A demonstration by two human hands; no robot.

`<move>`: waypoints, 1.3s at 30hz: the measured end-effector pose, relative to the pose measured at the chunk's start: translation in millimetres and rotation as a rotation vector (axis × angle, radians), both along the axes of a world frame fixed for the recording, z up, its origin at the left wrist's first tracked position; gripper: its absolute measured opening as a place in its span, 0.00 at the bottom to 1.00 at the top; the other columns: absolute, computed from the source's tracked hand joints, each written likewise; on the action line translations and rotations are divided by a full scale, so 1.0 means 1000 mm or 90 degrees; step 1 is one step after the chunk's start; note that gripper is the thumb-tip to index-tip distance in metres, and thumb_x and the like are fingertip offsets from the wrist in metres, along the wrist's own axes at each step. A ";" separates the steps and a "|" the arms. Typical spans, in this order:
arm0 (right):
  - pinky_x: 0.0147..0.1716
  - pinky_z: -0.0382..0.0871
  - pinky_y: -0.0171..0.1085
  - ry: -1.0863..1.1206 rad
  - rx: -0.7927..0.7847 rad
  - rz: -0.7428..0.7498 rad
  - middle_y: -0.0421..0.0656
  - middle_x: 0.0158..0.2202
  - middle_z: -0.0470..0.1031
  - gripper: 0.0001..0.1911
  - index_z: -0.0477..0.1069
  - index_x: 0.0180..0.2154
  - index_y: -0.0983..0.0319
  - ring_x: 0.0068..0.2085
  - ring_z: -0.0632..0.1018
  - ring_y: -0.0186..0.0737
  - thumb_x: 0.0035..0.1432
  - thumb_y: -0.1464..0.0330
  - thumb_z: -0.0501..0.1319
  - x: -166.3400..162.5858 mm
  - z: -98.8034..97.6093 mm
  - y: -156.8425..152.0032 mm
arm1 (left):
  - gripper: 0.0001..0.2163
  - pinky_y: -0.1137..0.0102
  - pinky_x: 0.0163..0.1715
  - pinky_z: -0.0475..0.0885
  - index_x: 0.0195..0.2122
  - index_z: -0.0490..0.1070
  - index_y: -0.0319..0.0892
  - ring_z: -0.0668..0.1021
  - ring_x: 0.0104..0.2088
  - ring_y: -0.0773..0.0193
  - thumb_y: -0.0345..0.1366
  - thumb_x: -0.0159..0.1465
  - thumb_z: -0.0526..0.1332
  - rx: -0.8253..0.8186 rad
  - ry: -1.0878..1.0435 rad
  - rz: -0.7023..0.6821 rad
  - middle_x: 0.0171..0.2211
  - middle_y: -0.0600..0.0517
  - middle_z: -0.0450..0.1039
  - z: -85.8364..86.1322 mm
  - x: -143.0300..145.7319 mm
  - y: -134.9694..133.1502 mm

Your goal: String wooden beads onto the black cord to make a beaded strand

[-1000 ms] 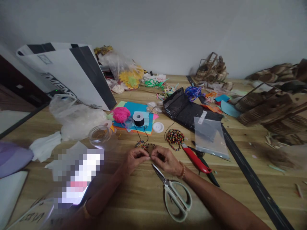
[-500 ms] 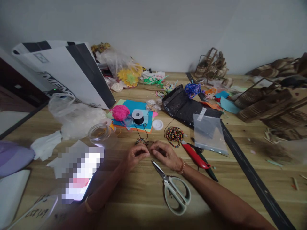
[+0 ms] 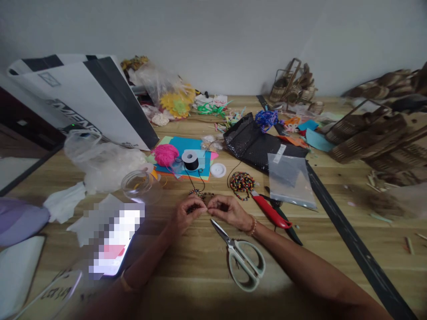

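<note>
Head view shows left hand (image 3: 187, 213), right hand (image 3: 231, 211), fingertips pinched together; clear jar (image 3: 145, 194), contents indistinct

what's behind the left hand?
Just beyond the left hand: multicoloured beads, partly visible; farther back, the black cord spool on blue sheets. Whatever lies directly behind the hand is covered.

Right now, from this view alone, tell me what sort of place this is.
Probably a craft worktable, perhaps in a home or small workshop: multicoloured beads, a spool of black cord and a ball of pink yarn lie on it.
</note>
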State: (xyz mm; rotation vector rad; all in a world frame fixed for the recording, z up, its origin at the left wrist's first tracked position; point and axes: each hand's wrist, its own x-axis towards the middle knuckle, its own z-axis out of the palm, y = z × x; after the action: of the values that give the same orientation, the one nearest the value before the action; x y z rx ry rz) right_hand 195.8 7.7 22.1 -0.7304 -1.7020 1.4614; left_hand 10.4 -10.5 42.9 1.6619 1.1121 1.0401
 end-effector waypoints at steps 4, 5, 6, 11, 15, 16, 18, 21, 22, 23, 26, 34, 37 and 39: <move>0.26 0.62 0.30 -0.042 0.058 -0.019 0.41 0.27 0.70 0.13 0.72 0.31 0.66 0.27 0.68 0.31 0.58 0.61 0.61 0.001 -0.002 0.002 | 0.07 0.71 0.31 0.65 0.24 0.72 0.39 0.71 0.28 0.65 0.36 0.57 0.63 -0.004 0.010 0.005 0.24 0.52 0.68 0.001 0.000 0.000; 0.26 0.62 0.30 -0.050 0.067 -0.022 0.40 0.27 0.70 0.13 0.72 0.31 0.66 0.27 0.68 0.31 0.58 0.61 0.60 0.001 -0.002 0.002 | 0.07 0.71 0.31 0.65 0.24 0.72 0.39 0.70 0.28 0.65 0.36 0.57 0.63 -0.005 0.012 0.008 0.24 0.52 0.68 0.001 0.000 0.000; 0.27 0.62 0.30 -0.056 0.075 -0.023 0.40 0.27 0.70 0.13 0.71 0.31 0.66 0.27 0.68 0.31 0.59 0.61 0.60 0.001 -0.002 0.002 | 0.08 0.72 0.30 0.65 0.24 0.72 0.39 0.70 0.28 0.65 0.36 0.57 0.63 -0.007 0.014 0.011 0.24 0.52 0.68 0.001 0.000 0.000; 0.29 0.63 0.31 -0.052 0.082 -0.008 0.41 0.28 0.68 0.13 0.68 0.32 0.65 0.29 0.68 0.32 0.61 0.61 0.57 0.002 0.001 0.000 | 0.08 0.72 0.28 0.65 0.24 0.72 0.39 0.70 0.27 0.66 0.37 0.56 0.63 -0.018 0.026 0.024 0.24 0.52 0.68 0.000 0.000 -0.001; 0.27 0.64 0.31 -0.017 0.002 0.025 0.40 0.27 0.69 0.14 0.66 0.34 0.64 0.26 0.69 0.31 0.62 0.59 0.56 0.001 0.000 -0.003 | 0.07 0.72 0.30 0.66 0.24 0.72 0.39 0.71 0.28 0.65 0.36 0.57 0.62 -0.002 0.035 0.024 0.25 0.52 0.69 0.000 0.001 -0.002; 0.26 0.64 0.30 -0.015 -0.009 0.024 0.40 0.26 0.69 0.14 0.66 0.35 0.64 0.26 0.69 0.31 0.61 0.59 0.57 0.000 0.000 -0.003 | 0.07 0.72 0.30 0.66 0.24 0.72 0.39 0.71 0.28 0.65 0.36 0.57 0.62 -0.001 0.036 0.029 0.25 0.52 0.69 0.000 0.001 -0.002; 0.27 0.64 0.30 -0.017 -0.006 0.010 0.39 0.27 0.69 0.15 0.67 0.35 0.64 0.26 0.69 0.31 0.59 0.58 0.59 -0.001 -0.002 -0.003 | 0.07 0.72 0.29 0.66 0.24 0.72 0.39 0.71 0.28 0.66 0.36 0.57 0.62 -0.004 0.035 0.042 0.25 0.52 0.69 0.000 0.000 -0.002; 0.29 0.65 0.31 -0.018 0.026 -0.014 0.40 0.28 0.70 0.15 0.70 0.34 0.65 0.28 0.70 0.32 0.58 0.58 0.61 -0.001 -0.001 -0.002 | 0.07 0.72 0.29 0.66 0.25 0.73 0.39 0.71 0.28 0.66 0.37 0.56 0.63 -0.014 0.032 0.041 0.25 0.52 0.70 -0.001 0.000 -0.001; 0.29 0.65 0.32 -0.021 0.036 -0.018 0.40 0.28 0.70 0.15 0.70 0.34 0.65 0.29 0.70 0.32 0.58 0.58 0.61 -0.001 0.000 -0.001 | 0.07 0.72 0.29 0.66 0.25 0.73 0.39 0.71 0.28 0.66 0.37 0.56 0.63 -0.014 0.032 0.037 0.25 0.52 0.70 -0.001 0.000 -0.001; 0.29 0.65 0.32 -0.027 0.047 -0.022 0.41 0.28 0.70 0.15 0.71 0.33 0.65 0.28 0.70 0.32 0.58 0.58 0.61 0.000 0.000 -0.001 | 0.07 0.72 0.30 0.66 0.25 0.73 0.39 0.71 0.28 0.66 0.37 0.56 0.63 -0.013 0.032 0.033 0.25 0.52 0.70 -0.001 0.000 -0.001; 0.29 0.65 0.32 -0.044 0.075 -0.033 0.41 0.28 0.70 0.14 0.71 0.31 0.65 0.28 0.69 0.33 0.60 0.59 0.59 0.001 0.002 -0.001 | 0.07 0.72 0.30 0.66 0.24 0.73 0.39 0.71 0.28 0.66 0.36 0.56 0.63 -0.007 0.035 0.029 0.25 0.52 0.70 -0.001 0.000 -0.001; 0.33 0.65 0.34 -0.073 0.102 -0.029 0.42 0.30 0.70 0.15 0.70 0.32 0.65 0.31 0.69 0.34 0.61 0.59 0.57 0.001 0.001 0.000 | 0.07 0.72 0.30 0.66 0.24 0.72 0.39 0.71 0.28 0.66 0.37 0.55 0.64 -0.019 0.023 0.039 0.24 0.52 0.70 -0.002 0.001 -0.001; 0.31 0.64 0.33 -0.064 0.083 -0.040 0.42 0.29 0.69 0.15 0.69 0.32 0.64 0.30 0.69 0.34 0.61 0.58 0.58 0.001 0.002 -0.001 | 0.06 0.73 0.30 0.67 0.25 0.72 0.39 0.71 0.28 0.66 0.36 0.55 0.64 -0.049 0.001 0.062 0.25 0.53 0.70 -0.005 0.000 -0.002; 0.29 0.63 0.32 -0.038 0.030 -0.059 0.40 0.26 0.68 0.16 0.68 0.31 0.64 0.28 0.68 0.33 0.60 0.57 0.58 0.001 0.002 -0.001 | 0.05 0.73 0.31 0.68 0.27 0.73 0.40 0.72 0.29 0.66 0.36 0.56 0.63 -0.070 -0.018 0.089 0.26 0.53 0.71 -0.009 -0.001 -0.002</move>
State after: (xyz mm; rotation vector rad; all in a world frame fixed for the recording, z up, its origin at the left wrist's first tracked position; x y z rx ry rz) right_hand 197.1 7.0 24.4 -0.8229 -1.7188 1.3441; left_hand 9.9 -12.5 34.2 1.4952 1.2596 1.0670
